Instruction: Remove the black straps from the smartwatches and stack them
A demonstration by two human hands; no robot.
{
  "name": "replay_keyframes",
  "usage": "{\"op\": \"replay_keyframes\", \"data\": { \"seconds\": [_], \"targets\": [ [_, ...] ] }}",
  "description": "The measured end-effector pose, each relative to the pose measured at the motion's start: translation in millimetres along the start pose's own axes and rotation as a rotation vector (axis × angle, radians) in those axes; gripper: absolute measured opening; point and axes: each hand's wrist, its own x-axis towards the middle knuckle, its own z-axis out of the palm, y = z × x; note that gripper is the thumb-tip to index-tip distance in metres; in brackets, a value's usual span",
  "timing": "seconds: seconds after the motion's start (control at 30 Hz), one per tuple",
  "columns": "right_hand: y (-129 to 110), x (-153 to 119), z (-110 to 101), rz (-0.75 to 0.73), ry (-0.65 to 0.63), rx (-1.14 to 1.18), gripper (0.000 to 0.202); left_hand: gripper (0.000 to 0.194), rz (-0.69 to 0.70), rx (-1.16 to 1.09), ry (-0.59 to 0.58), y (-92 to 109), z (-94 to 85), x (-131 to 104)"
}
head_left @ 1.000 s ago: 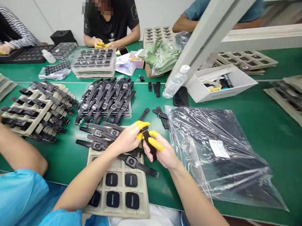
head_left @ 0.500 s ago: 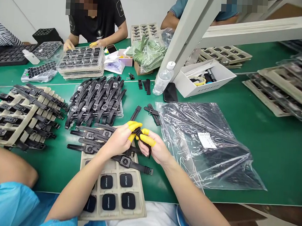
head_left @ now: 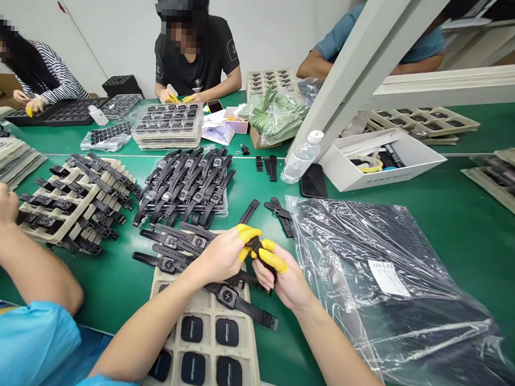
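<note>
Both of my hands, with yellow finger covers, meet over the green table and pinch one black watch strap (head_left: pixel 266 257). My left hand (head_left: pixel 229 250) grips its upper end; my right hand (head_left: pixel 282 271) holds it from the right, with the lower part hanging beside the palm. Whether a watch body is attached is hidden by the fingers. Below my hands lies a black watch (head_left: pixel 227 296), back side up, across a beige tray (head_left: pixel 253 346) with square black pieces (head_left: pixel 192 328) in its compartments. Several more strapped watches (head_left: pixel 168 264) lie left of my left hand.
A large plastic bag (head_left: pixel 392 239) of dark material lies right of my hands. Behind stand a bottle (head_left: pixel 302 157), a white box (head_left: pixel 382 164) and a slanted post (head_left: pixel 352 72). Watch piles (head_left: pixel 185 184) fill the left. A neighbour's arm (head_left: pixel 36 263) reaches in at left; other people sit opposite.
The camera view has shifted, so the scene appears further right and lower. Both my hands still hold the strap, with little change in their grip.
</note>
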Motion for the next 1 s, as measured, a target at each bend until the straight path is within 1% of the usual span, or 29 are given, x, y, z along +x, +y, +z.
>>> {"op": "replay_keyframes", "data": {
  "seconds": [0.2, 0.3, 0.4, 0.5, 0.57, 0.7, 0.77, 0.9, 1.0],
  "targets": [
    [0.7, -0.8, 1.2, -0.021, 0.005, -0.016, 0.037, 0.039, 0.002, 0.024, 0.001, 2.7, -1.8, 0.3],
    [0.7, -1.4, 1.9, -0.009, -0.001, 0.018, 0.036, 0.04, 0.004, 0.057, -0.002, 2.6, -1.0, -0.3],
    [0.7, -1.4, 2.2, 0.018, -0.008, 0.095, 0.034, 0.041, -0.012, 0.147, -0.044, 4.1, -0.8, -0.8],
    [1.1, -0.8, 2.5, 0.018, 0.018, 0.118, 0.035, 0.043, -0.062, 0.264, -0.096, 7.5, -1.8, -0.7],
    [1.5, -0.3, 2.3, 0.008, 0.045, 0.098, 0.035, 0.044, -0.072, 0.265, -0.103, 9.7, -3.5, -0.4],
    [1.7, 0.9, 0.4, -0.002, 0.056, 0.072, 0.035, 0.042, -0.015, 0.183, -0.099, 12.6, -7.5, 0.7],
    [1.4, 1.4, -0.3, 0.004, 0.058, 0.055, 0.036, 0.04, -0.023, 0.23, -0.123, 13.6, -8.9, 1.7],
    [1.8, 1.8, -0.2, 0.043, 0.083, 0.024, 0.039, 0.032, -0.067, 0.362, -0.212, 15.1, -10.2, 2.8],
    [3.2, 2.1, 0.0, 0.063, 0.094, 0.011, 0.04, 0.03, -0.065, 0.419, -0.236, 14.1, -10.7, 1.9]
  ]
}}
